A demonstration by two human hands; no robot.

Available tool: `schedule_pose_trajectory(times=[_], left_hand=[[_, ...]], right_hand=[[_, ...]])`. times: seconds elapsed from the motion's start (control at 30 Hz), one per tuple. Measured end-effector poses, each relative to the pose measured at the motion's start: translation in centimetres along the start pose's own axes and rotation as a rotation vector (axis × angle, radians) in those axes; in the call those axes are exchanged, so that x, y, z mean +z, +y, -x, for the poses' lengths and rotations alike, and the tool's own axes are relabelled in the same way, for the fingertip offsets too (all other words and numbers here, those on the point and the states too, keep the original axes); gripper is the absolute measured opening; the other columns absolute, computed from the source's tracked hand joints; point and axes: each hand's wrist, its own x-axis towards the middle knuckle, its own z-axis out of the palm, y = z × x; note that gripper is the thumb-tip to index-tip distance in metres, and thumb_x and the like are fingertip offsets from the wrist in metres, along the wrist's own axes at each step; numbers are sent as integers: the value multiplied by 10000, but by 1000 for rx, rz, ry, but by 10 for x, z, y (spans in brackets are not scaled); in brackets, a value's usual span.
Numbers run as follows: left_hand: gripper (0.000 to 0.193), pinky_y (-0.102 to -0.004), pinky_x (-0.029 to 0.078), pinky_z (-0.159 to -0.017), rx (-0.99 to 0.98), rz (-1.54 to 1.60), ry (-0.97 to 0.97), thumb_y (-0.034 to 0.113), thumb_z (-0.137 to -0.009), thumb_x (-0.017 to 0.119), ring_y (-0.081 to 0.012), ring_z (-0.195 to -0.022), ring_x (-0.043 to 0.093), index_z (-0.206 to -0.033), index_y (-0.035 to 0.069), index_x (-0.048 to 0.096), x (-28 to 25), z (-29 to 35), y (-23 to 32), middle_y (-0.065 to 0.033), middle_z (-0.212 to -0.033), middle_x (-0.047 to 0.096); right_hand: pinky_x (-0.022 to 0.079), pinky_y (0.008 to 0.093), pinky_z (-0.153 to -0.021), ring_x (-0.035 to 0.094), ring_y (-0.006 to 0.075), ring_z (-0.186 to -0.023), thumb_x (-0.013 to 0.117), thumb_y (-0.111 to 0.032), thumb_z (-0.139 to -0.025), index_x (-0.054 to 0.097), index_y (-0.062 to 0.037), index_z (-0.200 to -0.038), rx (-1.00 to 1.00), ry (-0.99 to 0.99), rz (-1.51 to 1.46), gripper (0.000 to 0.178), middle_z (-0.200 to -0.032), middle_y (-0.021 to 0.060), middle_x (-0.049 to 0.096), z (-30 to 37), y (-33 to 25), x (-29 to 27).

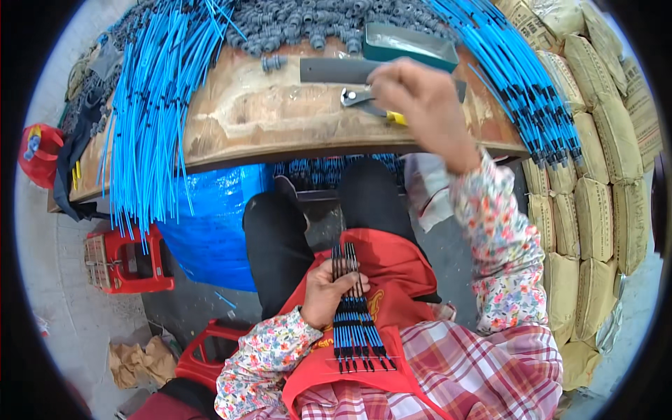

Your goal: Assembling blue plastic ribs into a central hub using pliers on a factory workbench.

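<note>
My left hand (329, 288) is closed round a flat row of thin black-and-blue tubes (357, 327). They lie over my red apron (399, 269), their black ends fanned out toward my body. My right hand (423, 105) is raised over the front of the wooden table, smeared by motion, so its grip does not show. Just left of it and partly beneath lie pincers (357, 98) with a yellow handle. A flat dark grey strip (332, 71) runs behind them, its right part hidden by the hand.
Blue tubes hang over the table (241, 129) edge in a left bundle (150, 119) and a right bundle (525, 84). Grey fittings (301, 21) are heaped at the back beside a green tray (413, 47). Sacks (595, 210) are stacked at right; a red stool (143, 262) stands left.
</note>
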Motion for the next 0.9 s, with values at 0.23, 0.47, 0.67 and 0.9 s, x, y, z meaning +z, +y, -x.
schedule_pose_trajectory(times=[0.23,0.47,0.67,0.9], left_hand=[[147,-321,593,-711,-1,25,22,-36,-886,581,-204,-764,700,-1032,-18,596,1,1,1,-135,-876,692],[152,-330,587,-731,-9,36,16,-23,-895,577,-214,-793,696,-1044,3,587,-2,3,1,-129,-892,687],[159,-331,587,-729,-10,37,9,-28,-895,575,-215,-797,697,-1049,8,584,-3,2,-2,-131,-893,688],[153,-307,587,-697,12,42,38,-38,-884,575,-208,-763,701,-1035,-17,587,5,6,3,-139,-878,693]], right_hand=[[526,410,-762,661,367,-818,588,-108,-777,715,-36,-857,151,-213,849,166,-840,194,680,-101,74,-46],[523,445,-758,658,365,-816,589,-129,-752,739,-64,-814,83,-225,830,174,-809,218,667,-101,81,-50],[515,435,-748,653,346,-799,588,-141,-774,735,-67,-804,11,-72,733,167,-816,188,669,-89,89,-59],[499,347,-684,631,282,-743,605,-102,-844,668,-16,-888,-223,189,413,116,-823,146,647,-71,45,-50]])
